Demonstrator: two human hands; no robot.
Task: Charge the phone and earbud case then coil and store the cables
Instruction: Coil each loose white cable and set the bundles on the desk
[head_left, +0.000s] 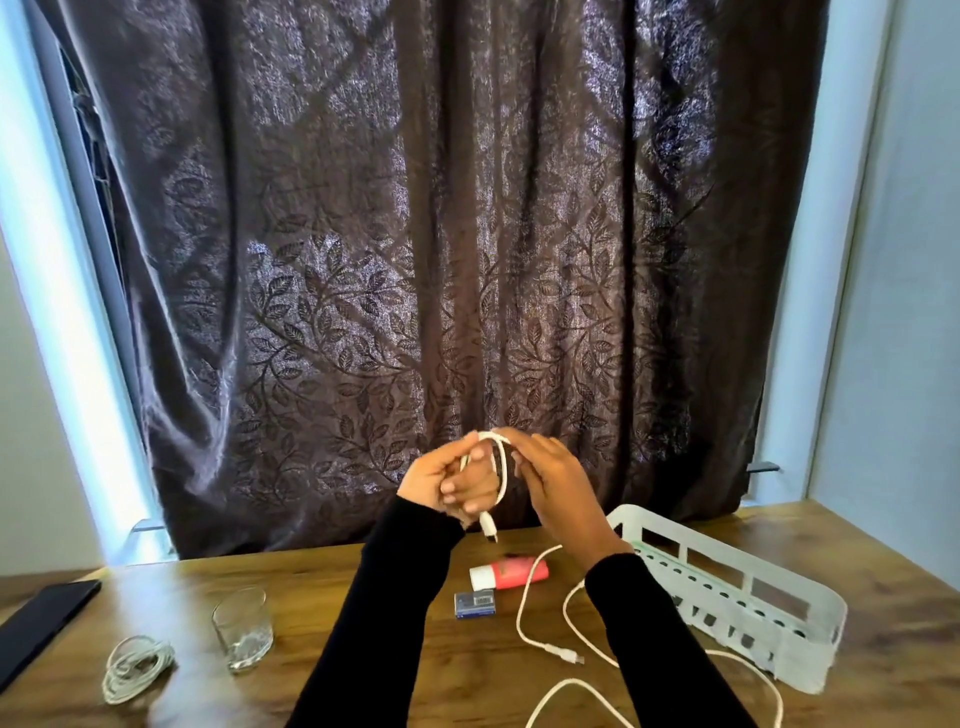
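I am watching both hands raised above the wooden desk (363, 649), in front of a dark leaf-patterned curtain (441, 234). The left hand (449, 486) is holding its fingers curled, and its grip is clamped on a loop of white cable (501, 470). The right hand (558, 488) is touching the top of that same loop just beside the left, its fingertips pinching the cable there. One plug end of the cable is hanging just below the left grip, over the desk. The rest of the cable is trailing down under the right wrist and lying in loose curves on the desk below both hands, where a connector end is also resting. Directly beneath the grip, a pink and white tube (511, 574) and a small blue box (475, 605) are lying on the desk, near each other. To the right of the grip, a white perforated basket (737, 587) is sitting on the desk. Well to the left and lower, a clear glass (242, 629) is standing upright, a second coiled white cable (136, 667) is lying beside it, and a dark flat phone (44, 621) is lying at the desk's far left edge.
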